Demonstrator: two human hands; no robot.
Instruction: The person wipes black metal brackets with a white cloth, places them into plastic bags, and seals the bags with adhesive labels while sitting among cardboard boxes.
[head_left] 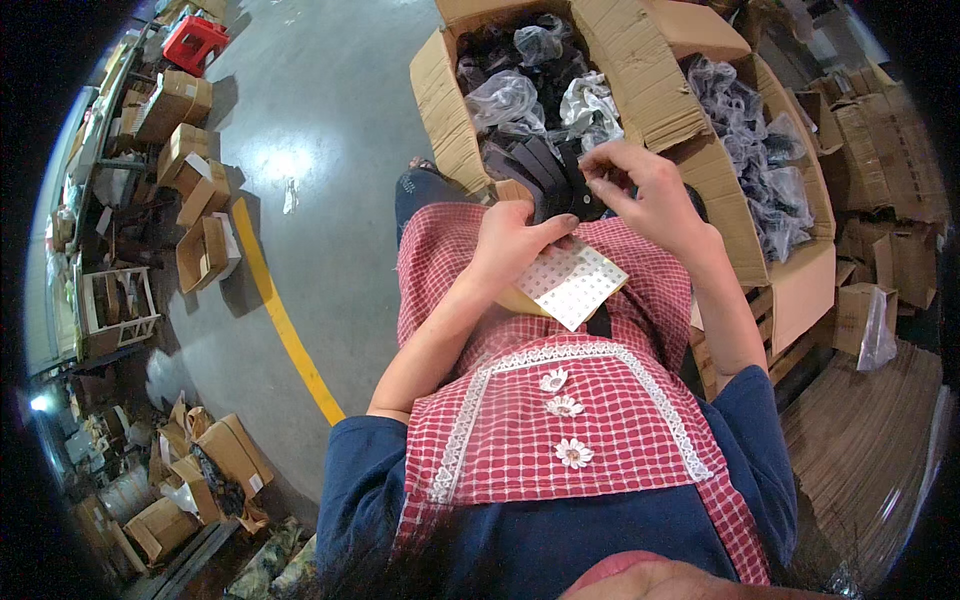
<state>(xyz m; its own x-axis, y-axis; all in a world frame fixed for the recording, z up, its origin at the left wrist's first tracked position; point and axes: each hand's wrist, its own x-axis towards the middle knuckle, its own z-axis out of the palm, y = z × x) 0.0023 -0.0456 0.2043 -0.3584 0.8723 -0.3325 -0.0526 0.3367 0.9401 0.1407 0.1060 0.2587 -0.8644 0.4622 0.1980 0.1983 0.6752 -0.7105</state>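
Note:
My left hand [512, 243] is closed, its thumb pressed over the top edge of a white sheet of small stickers [572, 283] with rows of tiny dark marks. The sheet hangs over my lap. Just beyond my fingers lies a fan of black flat strips [540, 172]; whether my left hand also grips them is hidden. My right hand [645, 192] is raised to the right of the strips, thumb and fingertips pinched together. Anything between those fingertips is too small to make out. A small pale round spot [586, 199] shows on a black piece below them.
An open cardboard box [440, 105] ahead holds black pieces and clear plastic bags [506, 100]. Another open box [803, 300] at the right holds more bagged pieces. Stacked cardboard sheets [865, 425] lie at lower right. Cartons [205, 250] line the left, beyond a yellow floor line [275, 305].

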